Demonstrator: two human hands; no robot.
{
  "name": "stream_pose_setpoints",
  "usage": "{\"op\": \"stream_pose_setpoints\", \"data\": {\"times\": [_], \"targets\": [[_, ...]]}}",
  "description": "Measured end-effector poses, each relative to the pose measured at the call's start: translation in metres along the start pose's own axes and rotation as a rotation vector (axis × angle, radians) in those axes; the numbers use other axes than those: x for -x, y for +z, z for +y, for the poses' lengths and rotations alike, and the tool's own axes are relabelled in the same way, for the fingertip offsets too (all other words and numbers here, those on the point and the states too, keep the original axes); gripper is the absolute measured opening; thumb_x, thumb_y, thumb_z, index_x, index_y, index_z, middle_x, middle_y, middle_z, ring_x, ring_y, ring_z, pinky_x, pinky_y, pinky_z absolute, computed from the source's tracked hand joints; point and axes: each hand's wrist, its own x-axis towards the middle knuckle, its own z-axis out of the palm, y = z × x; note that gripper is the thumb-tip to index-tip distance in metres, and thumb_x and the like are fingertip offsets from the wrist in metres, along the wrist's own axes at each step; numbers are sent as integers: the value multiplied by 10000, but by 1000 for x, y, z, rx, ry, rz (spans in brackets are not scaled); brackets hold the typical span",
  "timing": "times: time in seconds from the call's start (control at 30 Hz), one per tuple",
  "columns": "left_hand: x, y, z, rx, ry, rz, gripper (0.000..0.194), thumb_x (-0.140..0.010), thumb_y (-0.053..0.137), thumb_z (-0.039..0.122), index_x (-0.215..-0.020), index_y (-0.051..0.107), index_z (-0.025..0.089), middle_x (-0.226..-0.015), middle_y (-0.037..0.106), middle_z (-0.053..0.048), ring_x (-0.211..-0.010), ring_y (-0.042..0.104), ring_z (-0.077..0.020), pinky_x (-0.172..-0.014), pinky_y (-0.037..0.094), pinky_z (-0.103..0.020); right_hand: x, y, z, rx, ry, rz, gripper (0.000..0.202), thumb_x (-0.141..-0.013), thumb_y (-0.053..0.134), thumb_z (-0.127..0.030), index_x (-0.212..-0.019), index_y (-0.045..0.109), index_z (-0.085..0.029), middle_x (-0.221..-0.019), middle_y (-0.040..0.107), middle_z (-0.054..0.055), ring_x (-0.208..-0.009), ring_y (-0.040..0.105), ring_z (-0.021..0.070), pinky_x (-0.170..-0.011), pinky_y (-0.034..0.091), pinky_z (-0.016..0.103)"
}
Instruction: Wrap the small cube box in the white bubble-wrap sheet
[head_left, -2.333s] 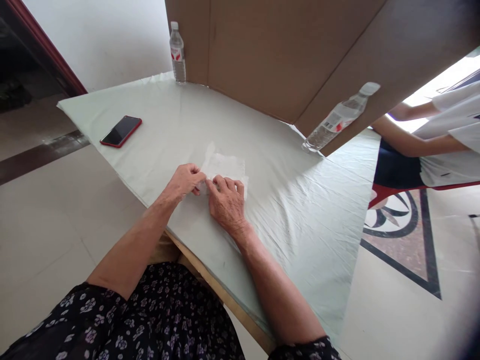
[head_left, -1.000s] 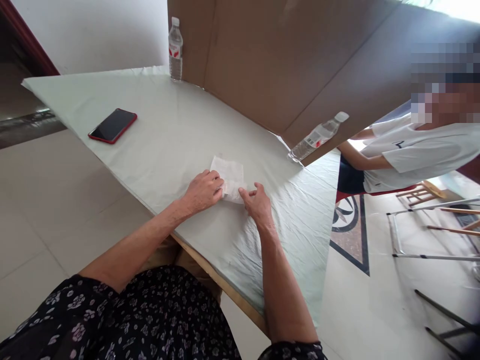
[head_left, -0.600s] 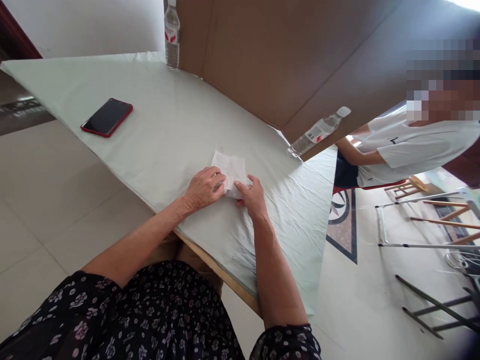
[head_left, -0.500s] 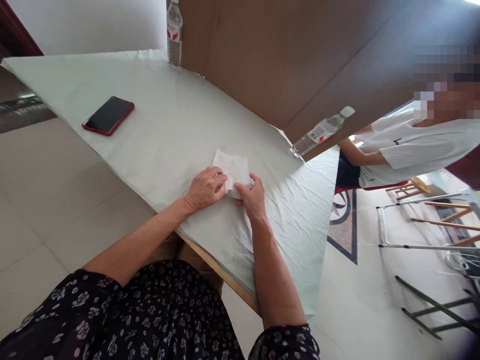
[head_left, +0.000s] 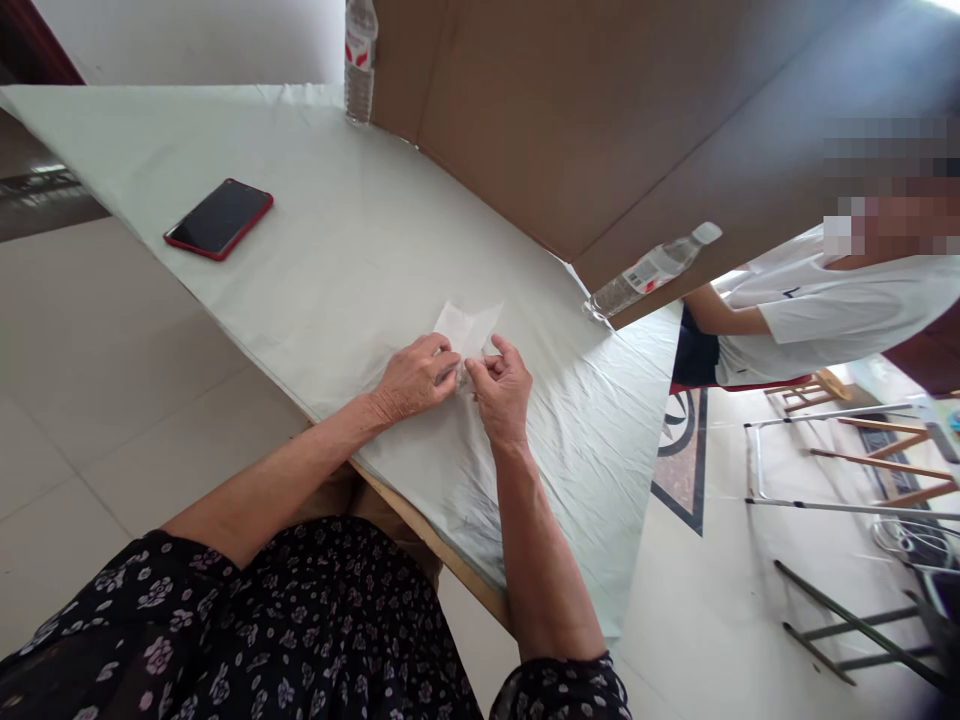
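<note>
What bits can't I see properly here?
Head view: the near part of the white paper, hidden by the left hand and right hand.
Head view: the cap of the far bottle, cut off by the top edge.
Head view: label words on the near bottle, too small.

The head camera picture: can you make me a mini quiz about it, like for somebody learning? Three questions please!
1. How many clear bottles can you see by the brown board?
2. True or false: the phone is propped up against the board.
3. The left hand and right hand are both nearest to which thing?
A) a bottle
B) the white sheet
C) the phone

Key:
1. Two.
2. False; the phone lies flat on the cloth.
3. B.
</note>
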Motion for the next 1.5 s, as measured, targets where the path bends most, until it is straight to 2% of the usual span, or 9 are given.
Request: {"op": "stream_pose_setpoints", "data": {"times": [0.27, 0.5, 0.67, 0.87, 0.97, 1.07, 1.2, 1.37, 1.5], "targets": [[0, 3, 2, 260, -132, -7, 279, -873, 548, 199, -1130, 647, 156, -1102, 665, -108, -1010, 643, -213, -863, 542, -326, 6, -5, -15, 146, -51, -191, 569, -847, 617, -476, -1313, 607, -151, -995, 769, 90, -711, 673, 176, -738, 554, 367], [0, -7, 7, 470, -294, -11, 496, -739, 577, 154, -1234, 585, 130, -1161, 625, -110, -765, 591, -145, -744, 549, -303, 10, -16, -21, 403, -249, -365, 555, -885, 531, -246, -1438, 507, -209, -1168, 742, 95, -751, 671, 168, -756, 561, 360], [-2, -8, 10, 472, -377, -10, 370, -800, 627, 247, -1161, 607, 167, -1120, 625, -82, -776, 594, -145, -770, 550, -311, 11, -9, -33, 742, -352, -395, 657, -852, 496, -155, -1505, 419, -176, -1257, 703, 145, -961, 698, 270, -779, 558, 395], [-4, -4, 15, 386, -424, -28, 345, -819, 596, 202, -1163, 609, 183, -1145, 618, -80, -812, 607, -157, -782, 550, -324, 3, -23, -32, 518, -331, -485, 650, -824, 529, -159, -1468, 449, -204, -1214, 722, 99, -764, 670, 171, -763, 551, 357], [-4, -4, 15, 388, -407, -33, 418, -780, 594, 170, -1197, 612, 193, -1168, 612, -78, -898, 625, -170, -805, 554, -312, -5, -30, -19, 303, -211, -322, 542, -841, 549, -240, -1381, 524, -200, -1107, 735, 73, -609, 575, 117, -658, 526, 319], [-3, -5, 15, 350, -389, -45, 452, -773, 583, 167, -1224, 620, 180, -1177, 607, -87, -891, 631, -172, -794, 561, -313, -14, -27, -5, 245, -182, -182, 461, -834, 564, -276, -1287, 593, -197, -1022, 737, 57, -639, 571, 126, -662, 506, 317], [-1, -6, 18, 216, -304, -32, 464, -802, 545, 163, -1259, 624, 195, -1289, 588, -105, -882, 648, -172, -737, 564, -297, -25, -17, 2, 282, -254, -204, 422, -831, 541, -254, -1240, 635, -208, -1034, 751, 58, -758, 616, 160, -755, 517, 344], [-3, -9, 18, 24, -54, -65, 517, -816, 492, 108, -1311, 618, 189, -1517, 502, -135, -1073, 653, -238, -916, 547, -375, -35, -9, 2, 346, -281, -235, 397, -840, 518, -252, -1206, 669, -221, -984, 770, 51, -844, 654, 202, -871, 523, 403], [-6, -10, 15, -28, 10, -124, 502, -813, 477, 95, -1281, 636, 177, -1412, 622, -106, -1036, 663, -242, -896, 539, -371, -36, -8, 6, 279, -251, -283, 380, -878, 482, -256, -1204, 673, -219, -1008, 773, 61, -913, 688, 212, -907, 526, 412]]}}
